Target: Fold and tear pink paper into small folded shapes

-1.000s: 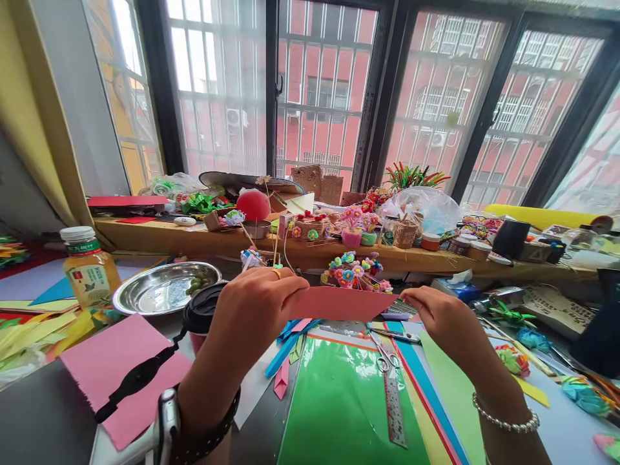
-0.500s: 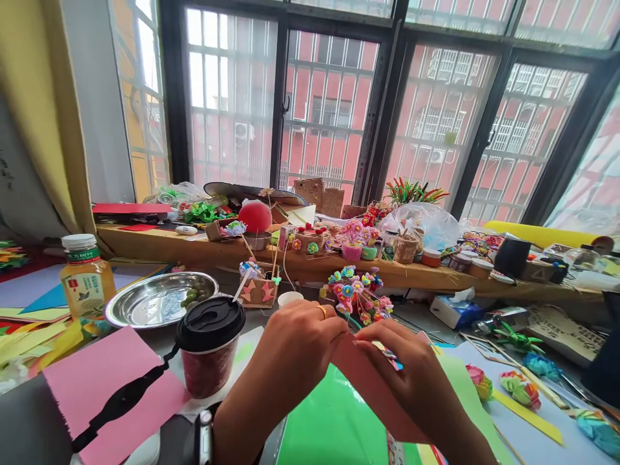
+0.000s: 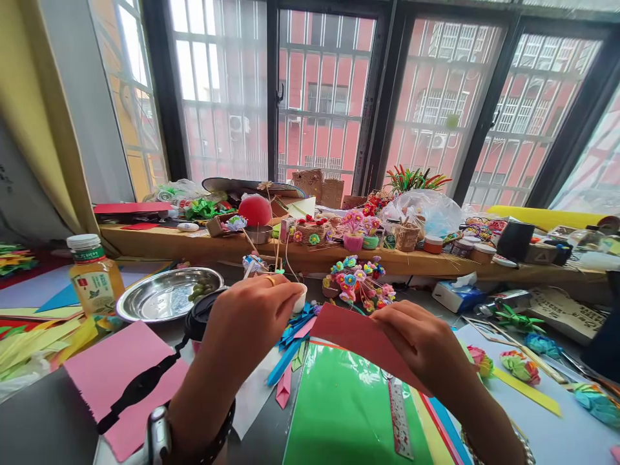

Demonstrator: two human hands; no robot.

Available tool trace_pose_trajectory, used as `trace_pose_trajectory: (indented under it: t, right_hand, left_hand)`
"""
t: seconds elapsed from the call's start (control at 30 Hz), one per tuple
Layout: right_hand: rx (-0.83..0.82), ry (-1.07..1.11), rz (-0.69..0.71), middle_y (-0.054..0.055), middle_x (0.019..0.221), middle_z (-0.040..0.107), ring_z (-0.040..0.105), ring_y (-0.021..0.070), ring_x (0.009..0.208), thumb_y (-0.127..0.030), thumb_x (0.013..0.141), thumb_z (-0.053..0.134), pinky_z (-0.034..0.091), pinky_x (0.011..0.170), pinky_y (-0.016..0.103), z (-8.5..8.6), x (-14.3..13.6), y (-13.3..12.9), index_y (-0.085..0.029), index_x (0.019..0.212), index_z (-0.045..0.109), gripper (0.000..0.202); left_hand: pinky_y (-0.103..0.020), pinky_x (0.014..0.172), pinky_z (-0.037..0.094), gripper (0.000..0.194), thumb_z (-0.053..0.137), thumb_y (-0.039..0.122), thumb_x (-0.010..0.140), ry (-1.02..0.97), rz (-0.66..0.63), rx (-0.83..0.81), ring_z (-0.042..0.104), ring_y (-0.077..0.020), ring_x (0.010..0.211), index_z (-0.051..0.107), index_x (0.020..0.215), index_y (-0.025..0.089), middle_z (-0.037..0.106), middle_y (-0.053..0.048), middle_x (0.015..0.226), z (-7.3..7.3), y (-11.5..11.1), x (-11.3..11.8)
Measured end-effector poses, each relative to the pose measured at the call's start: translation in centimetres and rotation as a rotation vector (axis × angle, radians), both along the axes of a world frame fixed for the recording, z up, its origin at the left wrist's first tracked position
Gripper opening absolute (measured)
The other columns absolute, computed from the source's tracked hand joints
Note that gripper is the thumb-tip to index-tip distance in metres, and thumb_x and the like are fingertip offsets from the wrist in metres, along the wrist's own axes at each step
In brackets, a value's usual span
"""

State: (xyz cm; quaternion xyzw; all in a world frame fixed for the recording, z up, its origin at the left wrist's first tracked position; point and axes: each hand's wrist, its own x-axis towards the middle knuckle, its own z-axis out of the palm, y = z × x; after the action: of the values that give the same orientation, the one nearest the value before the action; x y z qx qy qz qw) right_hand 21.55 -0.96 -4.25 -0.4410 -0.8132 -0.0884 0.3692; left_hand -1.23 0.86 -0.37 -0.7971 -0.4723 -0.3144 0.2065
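My right hand (image 3: 416, 336) pinches the upper right edge of a dusky red sheet of paper (image 3: 346, 332), which slants over a green sheet in a clear sleeve (image 3: 343, 400). My left hand (image 3: 256, 316) is apart from the paper, its fingers pinched together beside a small white cup (image 3: 299, 298). Whatever is between those fingers, if anything, I cannot make out. Below the paper a patterned ruler (image 3: 400, 416) lies on the green sleeve. Blue folded paper strips (image 3: 290, 342) and a pink strip (image 3: 284, 387) lie just right of my left forearm.
A black-lidded drink cup (image 3: 198, 316) is partly behind my left arm. Further left are pink paper (image 3: 126, 361), a metal plate (image 3: 159, 297) with green fruit and a juice bottle (image 3: 94, 274). Yarn flowers (image 3: 358, 284) stand ahead; crumpled paper flowers (image 3: 520, 368) lie right.
My left hand has left the paper and moved left towards the white cup. My right hand keeps the paper, now tilted flatter, uncovering the ruler and blue strips.
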Motion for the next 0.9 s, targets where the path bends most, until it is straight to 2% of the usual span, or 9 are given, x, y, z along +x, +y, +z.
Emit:
trace_pose_trajectory:
  t: [0.07, 0.17, 0.23, 0.33, 0.47, 0.7, 0.8, 0.9]
  right_hand:
    - [0.001, -0.011, 0.002, 0.005, 0.075, 0.064, 0.057, 0.0172, 0.068, -0.018, 0.085, 0.044, 0.044, 0.061, 0.028, -0.1, -0.1, 0.1, -0.017, 0.078, 0.063, 0.02]
    - [-0.01, -0.025, 0.03, 0.005, 0.074, 0.064, 0.057, 0.0164, 0.067, -0.019, 0.086, 0.043, 0.042, 0.062, 0.028, -0.4, -0.6, 0.1, -0.018, 0.079, 0.063, 0.021]
    - [0.009, -0.039, 0.059, 0.004, 0.072, 0.064, 0.056, 0.0159, 0.066, -0.021, 0.087, 0.042, 0.042, 0.06, 0.027, -0.5, -0.9, 0.1, -0.018, 0.079, 0.063, 0.022]
    - [0.017, -0.017, 0.085, 0.005, 0.076, 0.065, 0.057, 0.0154, 0.067, -0.022, 0.087, 0.041, 0.043, 0.06, 0.027, -0.4, -1.1, -0.1, -0.018, 0.08, 0.063, 0.023]
    - [-0.049, -0.006, 0.033, 0.004, 0.078, 0.067, 0.059, 0.0166, 0.07, -0.018, 0.085, 0.044, 0.045, 0.063, 0.027, 0.0, -0.1, -0.1, -0.019, 0.083, 0.064, 0.019]
    - [-0.004, -0.047, -0.233, 0.007, 0.084, 0.069, 0.063, 0.0216, 0.076, -0.023, 0.082, 0.047, 0.049, 0.067, 0.033, -0.6, 4.6, 2.1, -0.017, 0.083, 0.065, 0.019]
    - [0.064, -0.017, -0.399, 0.009, 0.08, 0.069, 0.064, 0.0251, 0.072, -0.023, 0.081, 0.047, 0.048, 0.065, 0.038, -0.9, 6.3, 2.7, -0.015, 0.079, 0.065, 0.02]
    - [0.116, 0.04, -0.433, 0.009, 0.08, 0.068, 0.063, 0.0238, 0.072, -0.023, 0.082, 0.047, 0.047, 0.066, 0.037, -0.6, 6.2, 2.4, -0.014, 0.08, 0.063, 0.018]
  left_hand:
    - [-0.028, 0.056, 0.04, 0.018, 0.049, 0.021, 0.08, -0.037, 0.012, 0.049, 0.06, -0.0188, 0.066, 0.067, 0.08, 0.022, 0.068, -0.002, 0.077, 0.0, -0.2, 0.4]
    - [-0.029, 0.067, 0.042, 0.015, 0.052, 0.021, 0.079, 0.006, -0.243, -0.025, 0.059, -0.017, 0.074, 0.064, 0.088, 0.024, 0.067, 0.001, 0.082, -0.4, -0.6, 2.4]
    - [-0.028, 0.06, 0.041, 0.012, 0.053, 0.022, 0.079, 0.099, -0.288, -0.137, 0.058, -0.0165, 0.069, 0.063, 0.086, 0.024, 0.065, 0.001, 0.076, -0.8, -0.9, 3.8]
    - [-0.026, 0.055, 0.038, 0.013, 0.051, 0.02, 0.08, 0.168, -0.262, -0.188, 0.056, -0.0155, 0.061, 0.063, 0.077, 0.022, 0.062, 0.002, 0.067, -1.2, -0.8, 4.8]
    - [-0.025, 0.055, 0.036, 0.016, 0.049, 0.018, 0.081, 0.169, -0.219, -0.178, 0.056, -0.015, 0.062, 0.064, 0.076, 0.022, 0.063, 0.001, 0.068, -0.9, -0.5, 3.7]
    - [-0.025, 0.058, 0.036, 0.018, 0.047, 0.02, 0.081, 0.05, -0.116, -0.192, 0.058, -0.0155, 0.065, 0.065, 0.077, 0.022, 0.067, 0.0, 0.074, -0.1, 0.1, 0.8]
    - [-0.026, 0.057, 0.036, 0.021, 0.045, 0.019, 0.082, 0.038, -0.069, -0.193, 0.058, -0.0154, 0.063, 0.065, 0.076, 0.02, 0.067, 0.0, 0.074, -0.1, 0.4, 0.6]
    - [-0.025, 0.056, 0.036, 0.019, 0.047, 0.02, 0.081, 0.051, -0.087, -0.19, 0.058, -0.0155, 0.063, 0.064, 0.075, 0.021, 0.066, 0.001, 0.071, -0.2, 0.4, 1.2]
